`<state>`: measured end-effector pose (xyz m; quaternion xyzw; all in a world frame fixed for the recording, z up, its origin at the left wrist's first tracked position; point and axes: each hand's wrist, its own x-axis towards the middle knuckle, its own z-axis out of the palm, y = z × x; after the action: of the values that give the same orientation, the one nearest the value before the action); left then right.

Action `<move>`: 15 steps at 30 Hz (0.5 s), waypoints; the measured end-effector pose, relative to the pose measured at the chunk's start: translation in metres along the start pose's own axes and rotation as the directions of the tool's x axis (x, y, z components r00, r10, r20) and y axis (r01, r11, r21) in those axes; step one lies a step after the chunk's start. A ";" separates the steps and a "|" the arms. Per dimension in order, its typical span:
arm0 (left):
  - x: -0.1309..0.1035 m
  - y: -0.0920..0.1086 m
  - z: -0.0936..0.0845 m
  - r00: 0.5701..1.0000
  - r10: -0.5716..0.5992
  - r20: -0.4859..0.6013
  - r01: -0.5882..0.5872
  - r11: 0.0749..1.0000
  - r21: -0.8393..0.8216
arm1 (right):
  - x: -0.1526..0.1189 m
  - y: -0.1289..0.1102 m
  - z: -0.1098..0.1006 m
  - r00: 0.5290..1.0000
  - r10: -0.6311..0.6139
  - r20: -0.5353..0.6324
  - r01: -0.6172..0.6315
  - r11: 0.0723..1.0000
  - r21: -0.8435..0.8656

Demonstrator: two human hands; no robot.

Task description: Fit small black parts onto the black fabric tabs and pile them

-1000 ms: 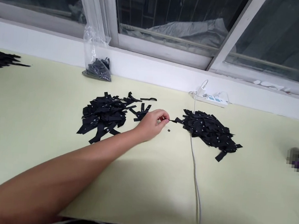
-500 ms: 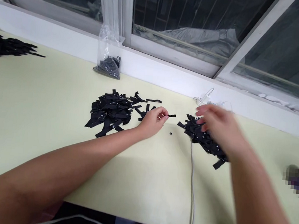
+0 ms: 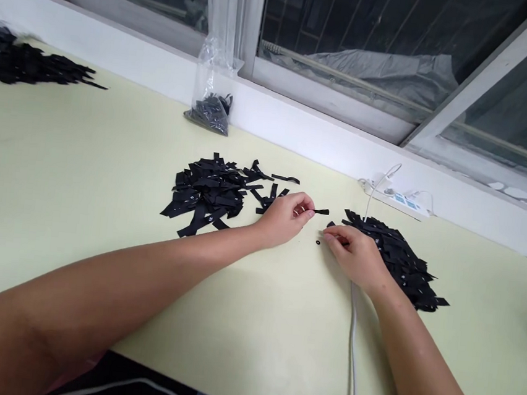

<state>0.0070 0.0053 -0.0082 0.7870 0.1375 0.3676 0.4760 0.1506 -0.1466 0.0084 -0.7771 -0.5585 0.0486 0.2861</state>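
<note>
A short black fabric strip [image 3: 322,211] sticks out to the right from my left hand [image 3: 284,220], pinched between thumb and forefinger above the table. My right hand [image 3: 354,253] is low over the table, its thumb and forefinger drawn together at the tips. Whether anything sits between them is too small to make out. Just left of those fingertips lies a small black ring [image 3: 318,242]. A pile of black strips [image 3: 212,189], some with small white marks, spreads left of my left hand. Another strip pile [image 3: 393,247] lies behind and right of my right hand.
At the back stand a clear plastic bag [image 3: 211,108] with black pieces inside and a white power strip [image 3: 405,204]. A grey cable [image 3: 351,355] crosses the table under my right hand. More black strips [image 3: 29,66] lie far left. Windows rise behind the table [image 3: 241,332].
My right hand has come down and left from above the right pile to beside the small ring. My left hand still pinches the strip. The view has shifted somewhat.
</note>
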 end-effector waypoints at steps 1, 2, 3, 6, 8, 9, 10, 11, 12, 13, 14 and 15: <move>0.000 0.000 0.000 1.000 0.002 0.001 -0.002 1.000 0.004 | 0.000 -0.001 0.000 1.000 0.001 0.020 -0.001 1.000 0.008; 0.000 0.001 0.000 1.000 0.005 0.003 -0.005 1.000 0.007 | -0.001 -0.002 0.001 0.999 0.000 0.041 0.000 1.000 0.017; 0.000 0.001 0.000 1.000 0.007 0.006 -0.007 1.000 0.010 | -0.001 -0.004 0.002 0.998 -0.002 0.061 0.001 1.000 0.024; 0.000 0.003 -0.001 1.000 0.015 0.014 -0.015 1.000 0.011 | -0.001 -0.009 0.003 0.995 -0.006 0.100 0.004 1.000 0.021; 0.000 0.003 -0.001 1.000 0.015 0.018 -0.015 1.000 0.012 | -0.001 -0.011 0.003 0.993 -0.011 0.115 0.012 1.000 -0.005; 0.000 0.003 -0.001 1.000 0.014 0.019 -0.014 1.000 0.012 | 0.000 -0.012 0.003 0.992 -0.015 0.122 0.017 1.000 -0.023; 0.000 0.003 -0.001 1.000 0.014 0.020 -0.014 1.000 0.013 | 0.000 -0.013 0.003 0.992 -0.017 0.127 0.022 0.999 -0.040; 0.000 0.003 -0.001 1.000 0.015 0.022 -0.015 1.000 0.013 | 0.000 -0.014 0.003 0.991 -0.019 0.131 0.026 0.998 -0.057; 0.000 0.003 -0.001 1.000 0.017 0.021 -0.017 1.000 0.012 | 0.000 -0.015 0.003 0.990 -0.020 0.136 0.029 0.997 -0.071; 0.000 0.003 -0.001 1.000 0.019 0.022 -0.020 1.000 0.012 | 0.000 -0.016 0.003 0.990 -0.020 0.139 0.032 0.996 -0.082; 0.000 0.003 -0.001 1.000 0.021 0.023 -0.021 1.000 0.014 | 0.000 -0.016 0.003 0.990 -0.020 0.142 0.033 0.995 -0.090; 0.000 0.003 -0.001 0.999 0.022 0.024 -0.022 1.000 0.016 | 0.000 -0.017 0.004 0.989 -0.021 0.143 0.035 0.995 -0.096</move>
<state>0.0064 0.0044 -0.0051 0.7965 0.1262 0.3624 0.4672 0.1350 -0.1421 0.0137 -0.7769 -0.5899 0.0722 0.2077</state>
